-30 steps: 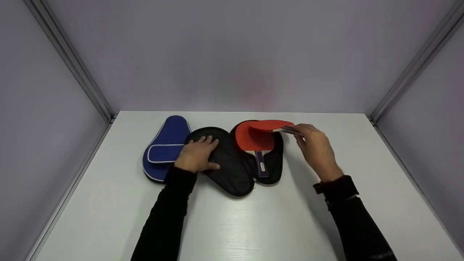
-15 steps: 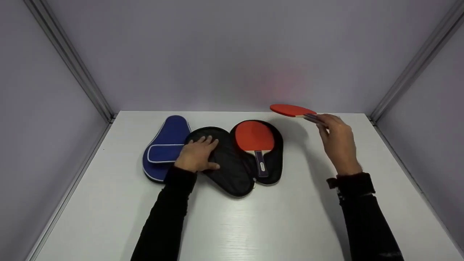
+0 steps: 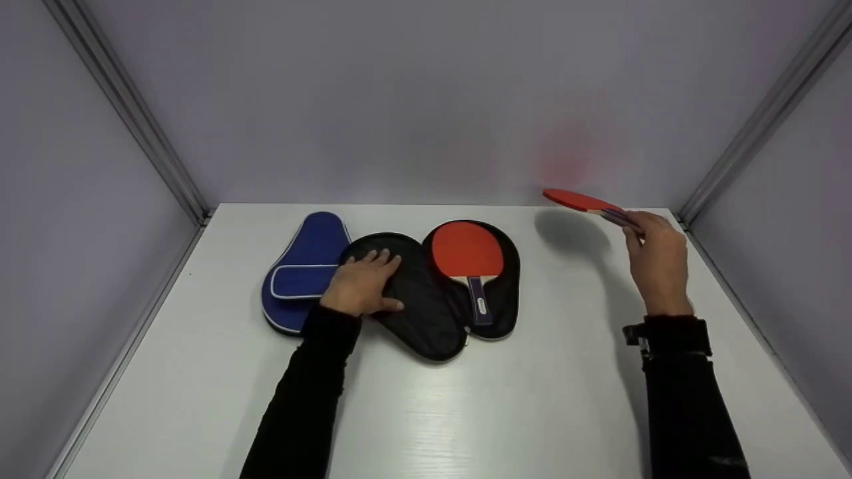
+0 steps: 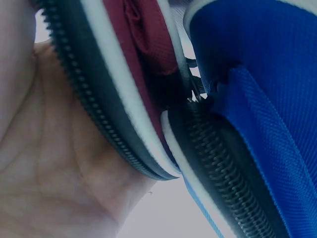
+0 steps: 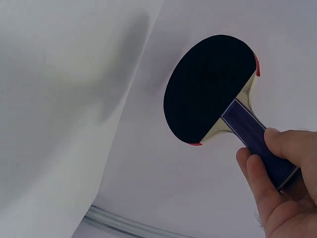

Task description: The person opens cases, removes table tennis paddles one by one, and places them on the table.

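My right hand pinches the purple handle of a table tennis paddle, raised over the far right of the table. Its red face is up in the head view; the right wrist view shows the paddle's black underside. My left hand rests with spread fingers on the black-lined flap of an unzipped paddle case. Another red paddle lies in the case's right half. In the left wrist view, maroon fabric shows on the flap's outside, beside the zipper teeth.
A blue paddle case with white piping lies at the left, partly under the flap and my left hand. The white table meets a pale back wall, with side walls at left and right.
My right hand has lifted the upper paddle off the one in the case and carried it rightward over the table. My left hand has stayed on the flap.
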Demonstrator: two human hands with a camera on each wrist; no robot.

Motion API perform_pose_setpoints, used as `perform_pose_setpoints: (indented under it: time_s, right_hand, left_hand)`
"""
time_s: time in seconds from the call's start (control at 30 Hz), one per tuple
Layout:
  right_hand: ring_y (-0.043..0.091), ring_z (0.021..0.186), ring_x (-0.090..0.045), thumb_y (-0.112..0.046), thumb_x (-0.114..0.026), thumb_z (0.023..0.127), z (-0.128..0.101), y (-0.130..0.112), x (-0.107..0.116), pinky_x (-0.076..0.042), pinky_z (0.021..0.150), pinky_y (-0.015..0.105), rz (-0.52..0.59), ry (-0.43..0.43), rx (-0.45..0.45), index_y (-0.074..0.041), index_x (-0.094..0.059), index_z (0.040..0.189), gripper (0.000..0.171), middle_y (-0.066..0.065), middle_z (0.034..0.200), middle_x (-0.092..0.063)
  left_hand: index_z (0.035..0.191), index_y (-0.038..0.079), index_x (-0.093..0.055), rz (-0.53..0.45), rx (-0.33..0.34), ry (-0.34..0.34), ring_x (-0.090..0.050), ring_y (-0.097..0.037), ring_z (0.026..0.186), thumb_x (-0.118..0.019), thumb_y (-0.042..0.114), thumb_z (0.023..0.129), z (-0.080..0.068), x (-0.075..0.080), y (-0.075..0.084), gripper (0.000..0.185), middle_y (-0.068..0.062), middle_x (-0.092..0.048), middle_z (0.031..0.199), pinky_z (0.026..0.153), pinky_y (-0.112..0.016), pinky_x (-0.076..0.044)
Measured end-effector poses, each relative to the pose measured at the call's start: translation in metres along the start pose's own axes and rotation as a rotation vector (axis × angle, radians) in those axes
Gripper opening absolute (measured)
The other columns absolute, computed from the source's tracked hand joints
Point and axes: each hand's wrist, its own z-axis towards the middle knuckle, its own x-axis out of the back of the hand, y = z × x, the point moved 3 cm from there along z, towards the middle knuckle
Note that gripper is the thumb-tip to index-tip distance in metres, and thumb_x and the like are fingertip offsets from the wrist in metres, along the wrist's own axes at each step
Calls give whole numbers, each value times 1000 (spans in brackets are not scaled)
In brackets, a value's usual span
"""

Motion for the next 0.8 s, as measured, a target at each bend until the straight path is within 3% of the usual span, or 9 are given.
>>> perform_pose_setpoints:
  time_s: [0.2, 0.27, 0.37, 0.43, 0.47, 0.53, 0.63, 0.7, 0.8]
  right_hand:
    - [57, 122, -79, 5, -72, 113, -1, 20, 1, -64, 97, 59, -31, -11, -48, 12, -76, 143, 31, 37, 143, -77]
    - [56, 119, -80, 4, -72, 113, -1, 26, 3, -61, 92, 40, -40, -7, -57, 12, -77, 143, 31, 37, 141, -78]
    - [56, 115, -81, 4, -72, 113, -1, 34, 7, -44, 83, 12, -41, 2, -80, 12, -77, 142, 31, 38, 137, -79]
    - [56, 115, -81, 3, -72, 113, -1, 39, 10, -31, 79, 4, -43, 5, -103, 12, -77, 142, 31, 38, 137, -79]
    - [56, 115, -81, 3, -72, 113, -1, 41, 12, -31, 79, 4, -47, 5, -117, 12, -77, 142, 31, 39, 136, -79]
    - [56, 118, -81, 3, -71, 114, 0, 46, 14, -43, 83, 12, -51, 5, -149, 11, -77, 143, 31, 38, 139, -78]
    - [57, 126, -79, 3, -69, 115, 1, 53, 18, -60, 95, 39, -63, 3, -192, 11, -76, 145, 33, 37, 146, -76]
    - [56, 132, -77, 2, -68, 115, 1, 57, 19, -61, 103, 58, -66, -2, -223, 11, -75, 147, 34, 35, 151, -75]
    - [56, 137, -75, 2, -66, 116, 1, 63, 20, -61, 110, 64, -72, -11, -261, 11, -73, 150, 35, 34, 155, -72]
  left_hand:
    - [183, 12, -42, 15, -12, 3, -37, -46, 179, -87, 53, 106, 5, -5, -4, 99, -23, -38, 190, 145, -71, -34]
    - [183, 11, -42, 13, -9, 1, -36, -46, 179, -86, 52, 106, 3, -3, -3, 98, -23, -38, 190, 145, -71, -34]
    - [183, 10, -41, 3, 3, -16, -33, -46, 180, -87, 49, 107, -3, 4, 3, 98, -23, -35, 191, 147, -70, -30]
    - [184, 10, -39, 25, 7, -29, -33, -45, 181, -84, 50, 109, -6, 8, 7, 96, -23, -34, 192, 147, -68, -31]
    - [184, 10, -39, 30, 7, -28, -34, -45, 181, -84, 50, 109, -6, 8, 7, 96, -23, -35, 192, 147, -68, -31]
    - [183, 12, -41, 34, 0, -10, -36, -45, 180, -86, 52, 107, 1, 0, 0, 97, -21, -37, 191, 146, -69, -33]
    - [183, 13, -42, 20, -11, 8, -36, -45, 180, -87, 54, 105, 10, -9, -9, 99, -21, -37, 191, 145, -70, -33]
    - [183, 14, -42, 8, -15, 18, -35, -44, 180, -88, 55, 103, 16, -17, -16, 102, -21, -37, 191, 146, -71, -32]
    - [184, 13, -40, 0, -14, 8, -33, -44, 181, -88, 54, 104, 13, -15, -14, 102, -21, -34, 192, 146, -72, -30]
